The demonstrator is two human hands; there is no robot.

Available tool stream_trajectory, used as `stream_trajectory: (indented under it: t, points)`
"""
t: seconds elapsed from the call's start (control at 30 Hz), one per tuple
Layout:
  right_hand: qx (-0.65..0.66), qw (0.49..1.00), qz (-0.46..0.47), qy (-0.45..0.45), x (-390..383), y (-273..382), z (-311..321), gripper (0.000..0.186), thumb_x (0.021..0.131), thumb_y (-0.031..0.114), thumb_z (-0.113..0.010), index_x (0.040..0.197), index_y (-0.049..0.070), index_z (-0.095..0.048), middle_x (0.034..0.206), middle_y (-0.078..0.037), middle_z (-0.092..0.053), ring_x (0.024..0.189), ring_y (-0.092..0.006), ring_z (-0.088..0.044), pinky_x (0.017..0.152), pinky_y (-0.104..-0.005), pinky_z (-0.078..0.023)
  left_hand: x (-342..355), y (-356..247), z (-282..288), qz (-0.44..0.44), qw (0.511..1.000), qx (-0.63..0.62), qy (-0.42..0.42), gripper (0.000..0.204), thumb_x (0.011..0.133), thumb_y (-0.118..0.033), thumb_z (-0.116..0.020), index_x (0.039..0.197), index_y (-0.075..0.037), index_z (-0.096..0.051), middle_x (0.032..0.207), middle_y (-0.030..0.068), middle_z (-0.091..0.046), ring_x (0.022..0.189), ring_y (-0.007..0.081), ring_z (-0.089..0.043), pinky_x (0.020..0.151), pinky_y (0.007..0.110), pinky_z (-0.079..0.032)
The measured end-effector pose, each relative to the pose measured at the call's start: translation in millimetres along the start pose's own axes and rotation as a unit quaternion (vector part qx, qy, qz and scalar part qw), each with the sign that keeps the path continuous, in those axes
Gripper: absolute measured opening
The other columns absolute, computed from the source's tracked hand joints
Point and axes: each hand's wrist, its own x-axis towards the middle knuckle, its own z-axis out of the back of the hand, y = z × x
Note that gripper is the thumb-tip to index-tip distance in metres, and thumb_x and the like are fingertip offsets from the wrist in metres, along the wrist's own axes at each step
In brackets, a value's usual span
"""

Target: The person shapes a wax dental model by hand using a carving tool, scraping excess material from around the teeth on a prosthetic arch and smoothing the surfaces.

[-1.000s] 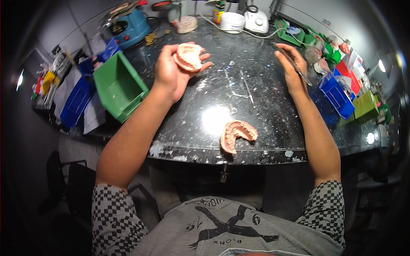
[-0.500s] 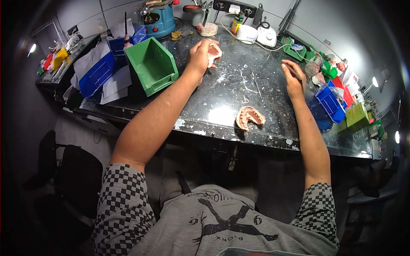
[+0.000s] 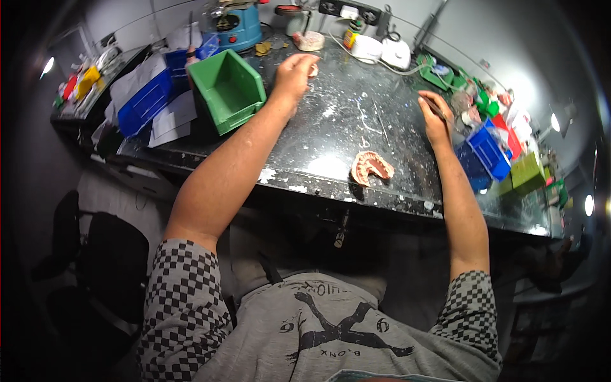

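Note:
Toward the back of the dark bench, my left hand is closed round a pinkish plaster dental cast. Most of that cast is hidden behind my fingers. Over the right side of the bench, my right hand grips a slim dark pen-like tool; its tip cannot be made out. A second dental cast, horseshoe-shaped with a row of teeth, lies by the front edge between my forearms. Beyond it are a thin straight rod and some pale wire-like scraps.
A green bin stands beside my left forearm, with blue bins and papers further left. A blue machine and white devices line the back. Blue and green containers crowd the right side.
My left hand has turned the cast, so much less of it shows than before. The right hand keeps its grip on the tool. The whole view has shifted slightly.

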Motion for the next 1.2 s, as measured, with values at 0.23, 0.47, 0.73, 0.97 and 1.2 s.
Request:
stream_trajectory:
  t: [0.23, 0.47, 0.73, 0.97, 1.2]
  points:
    - [0.046, 0.997, -0.060, -0.012, 4, 3, -17, 0.029, 0.103, 0.032, -0.059, 0.121, 0.011, -0.068, 0.092, -0.004, -0.073, 0.089, -0.0092, -0.065, 0.081, -0.0236, -0.048, 3, -4, 11, -0.010, 0.999, -0.052, -0.009, 0.032, 0.097, -0.032, -0.051, 0.107, -0.007, -0.068, 0.092, 0.0056, -0.068, 0.076, 0.0125, -0.063, 0.058, 0.026, -0.048]
    - [0.045, 0.998, -0.033, 0.006, -3, 3, -7, 0.034, 0.106, 0.031, -0.053, 0.121, 0.004, -0.067, 0.096, -0.004, -0.071, 0.092, -0.0108, -0.065, 0.086, -0.0266, -0.050, 11, 8, -7, 0.125, 0.963, -0.237, 0.001, 0.037, 0.093, -0.033, -0.052, 0.109, 0.000, -0.059, 0.092, 0.0156, -0.067, 0.077, 0.0240, -0.069, 0.063, 0.037, -0.060]
    - [0.082, 0.980, 0.011, 0.180, -11, 69, -24, 0.026, 0.102, 0.023, -0.061, 0.096, -0.001, -0.070, 0.082, -0.004, -0.068, 0.077, -0.0104, -0.065, 0.069, -0.0247, -0.049, 3, 17, -1, -0.047, 0.986, 0.161, 0.009, 0.022, 0.084, -0.013, -0.069, 0.101, 0.001, -0.065, 0.090, 0.0167, -0.071, 0.074, 0.0232, -0.072, 0.066, 0.032, -0.058]
    - [-0.019, 0.965, 0.169, 0.202, -21, 87, -32, 0.013, 0.092, 0.013, -0.072, 0.098, 0.003, -0.068, 0.092, -0.011, -0.071, 0.081, -0.0213, -0.069, 0.074, -0.0301, -0.053, 3, 22, 3, -0.066, 0.951, 0.302, -0.013, 0.024, 0.086, -0.019, -0.070, 0.104, -0.004, -0.074, 0.099, 0.0153, -0.075, 0.092, 0.0242, -0.073, 0.084, 0.034, -0.055]
    - [-0.017, 0.972, 0.152, 0.179, -18, 79, -24, 0.013, 0.092, 0.012, -0.071, 0.101, 0.003, -0.069, 0.096, -0.011, -0.071, 0.088, -0.0211, -0.069, 0.080, -0.0310, -0.053, -2, 16, 2, -0.070, 0.918, 0.390, -0.027, 0.028, 0.087, -0.021, -0.070, 0.108, -0.004, -0.074, 0.104, 0.0159, -0.075, 0.097, 0.0265, -0.072, 0.089, 0.035, -0.054]
